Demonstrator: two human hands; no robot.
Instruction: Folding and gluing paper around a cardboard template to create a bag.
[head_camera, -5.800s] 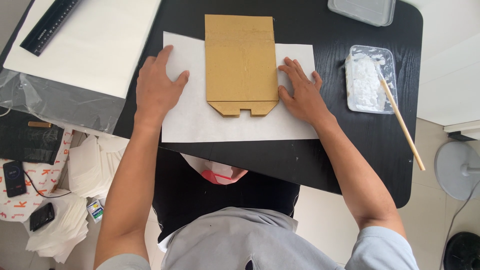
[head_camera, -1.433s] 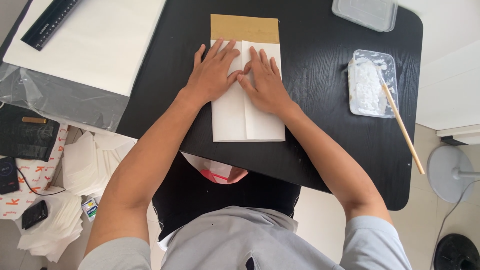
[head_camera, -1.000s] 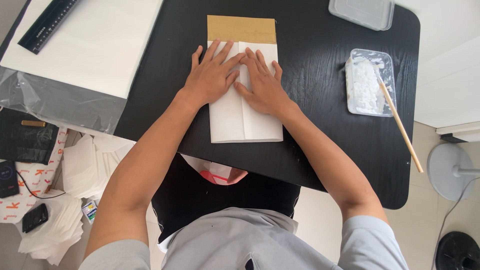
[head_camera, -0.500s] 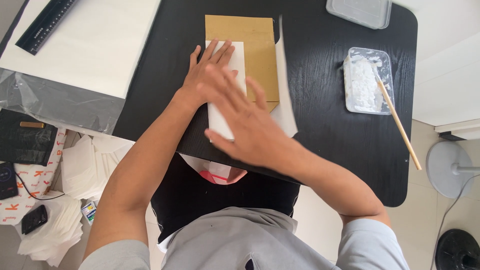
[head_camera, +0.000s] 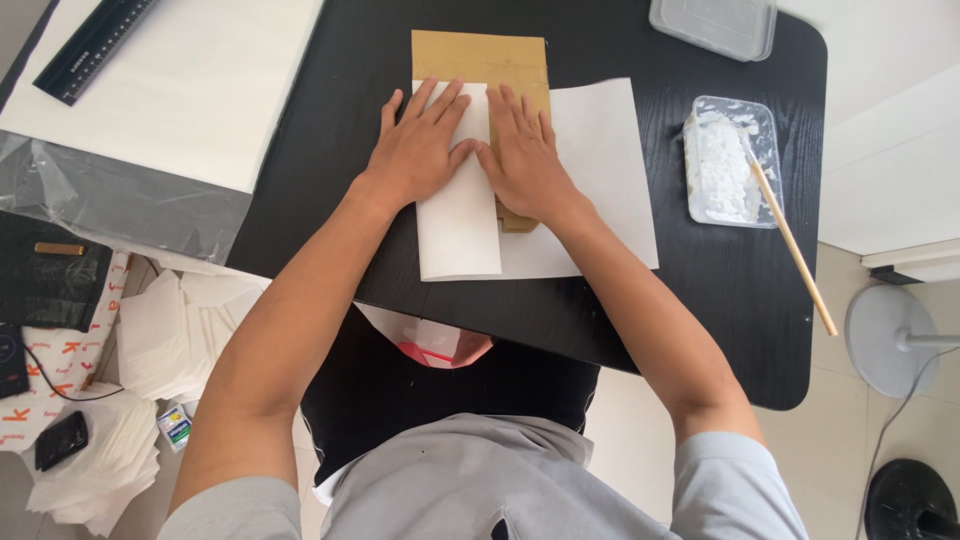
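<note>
A black wood-grain table (head_camera: 330, 150) with rounded corners fills the view. At ten o'clock lies a large matte white sheet (head_camera: 190, 90) bearing a black ruler (head_camera: 95, 48). At centre, thin white paper (head_camera: 590, 170) lies flat, its left flap folded over a stiff brown cardboard template (head_camera: 480, 58) whose top edge shows at twelve o'clock. The left hand (head_camera: 420, 150) presses the flap, fingers straight and slightly spread. The right hand (head_camera: 522, 160), touching it at the thumbs, lies flat on the cardboard, fingers close together. At two o'clock sits a clear plastic tray (head_camera: 730, 160) of white paste with a slim wooden stick (head_camera: 795, 250) leaning out.
</note>
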